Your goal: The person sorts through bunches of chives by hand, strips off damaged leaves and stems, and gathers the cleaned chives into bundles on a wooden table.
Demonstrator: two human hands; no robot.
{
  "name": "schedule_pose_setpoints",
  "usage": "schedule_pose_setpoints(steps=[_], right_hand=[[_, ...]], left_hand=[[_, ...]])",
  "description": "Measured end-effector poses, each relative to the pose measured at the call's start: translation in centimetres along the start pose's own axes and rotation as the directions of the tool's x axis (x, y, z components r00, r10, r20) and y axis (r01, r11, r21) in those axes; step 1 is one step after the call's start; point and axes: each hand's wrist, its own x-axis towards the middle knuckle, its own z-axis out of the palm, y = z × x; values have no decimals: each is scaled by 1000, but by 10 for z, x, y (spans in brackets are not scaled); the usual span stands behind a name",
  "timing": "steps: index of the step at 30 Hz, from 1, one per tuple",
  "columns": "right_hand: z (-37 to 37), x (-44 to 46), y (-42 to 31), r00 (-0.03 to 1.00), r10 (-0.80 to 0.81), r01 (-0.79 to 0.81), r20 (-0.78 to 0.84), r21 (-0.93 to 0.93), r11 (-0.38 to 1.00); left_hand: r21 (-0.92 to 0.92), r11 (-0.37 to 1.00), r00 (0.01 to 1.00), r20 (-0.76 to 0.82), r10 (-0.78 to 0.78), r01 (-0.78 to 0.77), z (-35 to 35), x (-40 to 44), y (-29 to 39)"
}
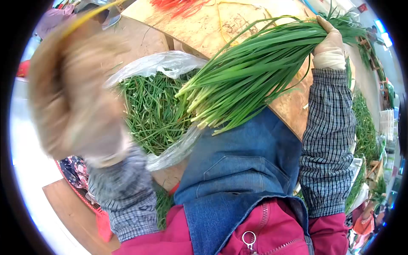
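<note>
My right hand [330, 42], gloved in a pale covering, is closed around the leafy end of a large bunch of garlic chives [259, 68]. The bunch slants down to the left, its pale cut ends over an open clear plastic bag [172, 63]. Loose green trimmings [153, 110] fill that bag. My left hand [80, 93], also gloved, is raised close to the camera at the left and smeared by motion. A yellow strip [91, 18] runs from its curled fingers to the upper edge; the exact grip is blurred.
A wooden table [191, 25] stands ahead, with a heap of red strips [178, 6] and a thin yellow cord on it. More greens [364, 127] lie along the right side. A denim apron [238, 165] covers my lap. People are partly visible at the edges.
</note>
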Motion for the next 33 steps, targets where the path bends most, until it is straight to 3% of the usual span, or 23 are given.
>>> schedule_pose_setpoints(steps=[1,3,4,6,8,9,10,12,14,16,17,19,20,22,24,26,27,28,29,30,31,32,33], right_hand=[[-14,9,9,997,-66,71,47,-115,991],[-24,16,12,995,80,-81,-55,-9,997],[-25,18,11,937,312,-272,-159,232,934],[-54,21,33,990,105,-122,-93,-198,973],[-71,33,53,952,254,-242,-171,89,966],[-65,26,54,925,302,-280,-233,120,952],[-96,46,79,977,189,-197,-94,-84,977],[-74,32,69,917,296,-278,-268,106,955],[-56,19,58,883,347,-314,-317,150,937],[-59,13,57,960,188,-207,-208,-75,975],[-62,14,55,989,100,-132,-107,-353,926],[-68,16,50,988,24,102,149,-777,622],[-61,20,51,992,114,-59,54,-599,798],[-34,1,34,991,101,11,84,-819,574],[-35,9,40,990,127,-40,59,-753,657],[-72,59,79,984,111,20,136,-716,698],[-62,46,71,983,132,26,131,-801,598],[-67,53,80,984,140,-17,112,-716,697],[-78,66,94,985,148,-59,94,-618,784],[-63,43,74,986,157,-97,49,-594,799],[-46,19,54,986,165,-134,4,-566,813],[-36,7,47,988,155,-135,-14,-570,810],[-31,-1,42,989,147,-136,-28,-578,804]], left_hand=[[55,992,994,-18,-109,110,-22,5,1],[315,926,963,103,-249,206,-77,-7,-41],[350,906,926,201,-319,237,-97,-29,-68],[705,665,780,552,-294,-248,-115,-79,-86],[437,877,641,619,-453,198,-81,-108,-69],[370,763,487,603,-632,531,-60,-115,-53],[284,538,286,607,-742,793,-40,-120,-39],[104,196,51,755,-654,975,-7,-128,-33],[39,-154,-114,849,-515,987,22,-141,-35],[-61,-281,-109,828,-550,958,32,-137,-23],[-31,-269,-131,817,-562,963,23,-128,-22],[-79,-240,-95,766,-635,968,1,-109,-23],[-27,-127,-78,655,-752,992,-10,-96,-18],[-37,-26,-3,528,-849,999,-49,-79,-24],[-203,152,204,266,-942,967,-87,-71,-27],[-324,125,253,394,-884,938,-149,-84,-62],[-17,190,182,383,-906,982,-162,-92,-76],[293,227,117,350,-930,929,-171,-104,-86],[710,397,197,351,-915,582,-172,-134,-98],[908,417,260,391,-883,51,-172,-157,-107],[917,398,273,381,-883,9,-146,-153,-87],[741,669,479,607,-634,-53,-138,-173,-98],[601,797,563,642,-521,52,-106,-163,-88]])
